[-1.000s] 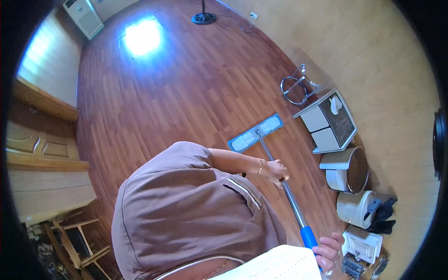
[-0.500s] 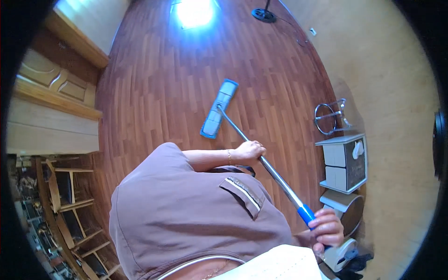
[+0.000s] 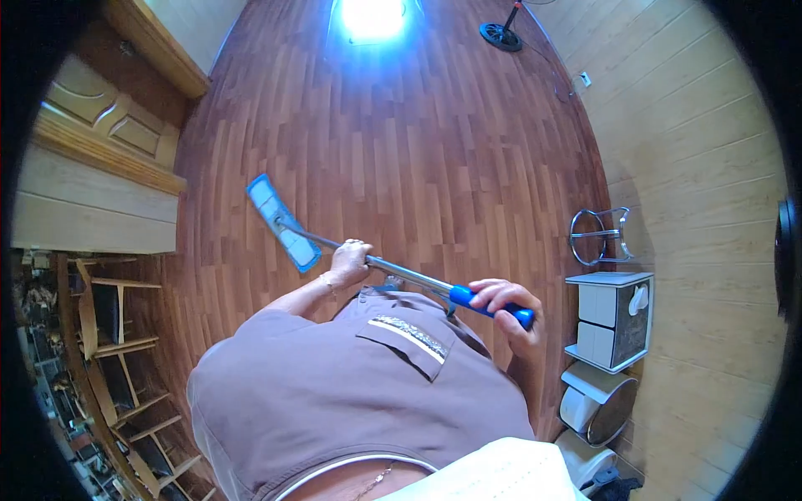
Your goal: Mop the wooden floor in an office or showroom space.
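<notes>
A flat mop lies with its blue-edged rectangular head on the wooden floor, left of the middle. From the head, a metal pole slants toward the right and ends in a blue grip. Partway along the pole, my left hand is wrapped round the metal. Farther right, my right hand holds the blue grip, its fingers over the top and the thumb below. The pole crosses in front of my body at waist height.
Along the right wall stand a small white cabinet, a chrome ring-shaped stand and a round-fronted stool-like piece. Wooden chairs line the left. A black round stand base with a cord is far right; bright light reflects far ahead.
The mop head has swung left and nearer to me, turning its tilt. My left hand went left with the pole; my right hand moved up and left with the blue grip.
</notes>
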Motion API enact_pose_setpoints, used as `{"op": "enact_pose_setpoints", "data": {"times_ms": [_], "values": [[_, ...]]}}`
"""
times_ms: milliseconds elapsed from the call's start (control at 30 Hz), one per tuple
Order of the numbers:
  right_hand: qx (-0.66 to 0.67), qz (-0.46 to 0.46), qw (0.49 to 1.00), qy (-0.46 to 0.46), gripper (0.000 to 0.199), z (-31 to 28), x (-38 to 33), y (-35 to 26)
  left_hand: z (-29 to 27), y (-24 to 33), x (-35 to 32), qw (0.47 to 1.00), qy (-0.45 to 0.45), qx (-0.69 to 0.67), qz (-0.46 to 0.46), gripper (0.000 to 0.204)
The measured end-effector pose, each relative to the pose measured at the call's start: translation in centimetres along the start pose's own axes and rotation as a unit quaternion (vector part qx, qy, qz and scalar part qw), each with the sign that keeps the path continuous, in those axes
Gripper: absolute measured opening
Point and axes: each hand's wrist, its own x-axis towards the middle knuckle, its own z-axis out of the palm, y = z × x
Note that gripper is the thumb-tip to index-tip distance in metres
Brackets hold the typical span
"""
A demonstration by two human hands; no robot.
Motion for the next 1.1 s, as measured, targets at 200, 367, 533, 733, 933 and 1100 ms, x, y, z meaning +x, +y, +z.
{"op": "enact_pose_setpoints", "data": {"times_ms": [200,367,533,733,933,1100], "values": [[0.018,0.000,1.000,-0.003,0.010,-0.7,1.0,-1.9,-1.2,1.5,0.6,0.999,-0.030,-0.025,0.010,0.021],[-0.067,-0.089,0.989,0.097,0.018,0.0,-1.0,-7.4,-3.0,6.6,3.6,0.985,-0.102,-0.047,0.127,0.026],[-0.188,-0.160,0.968,0.042,0.070,-1.1,-4.0,-12.1,-3.4,12.3,6.5,0.947,-0.156,-0.087,0.266,0.020],[-0.293,-0.194,0.935,-0.037,0.053,-4.6,-10.3,-16.6,2.1,23.0,11.3,0.899,-0.186,-0.145,0.370,0.012],[-0.440,-0.062,0.877,-0.182,0.028,-8.6,-13.6,-19.6,9.4,33.9,16.0,0.826,-0.219,-0.158,0.494,0.018],[-0.446,-0.119,0.887,0.009,0.019,-11.9,-11.5,-16.1,14.9,40.6,21.6,0.781,-0.312,-0.177,0.512,0.018]]}}
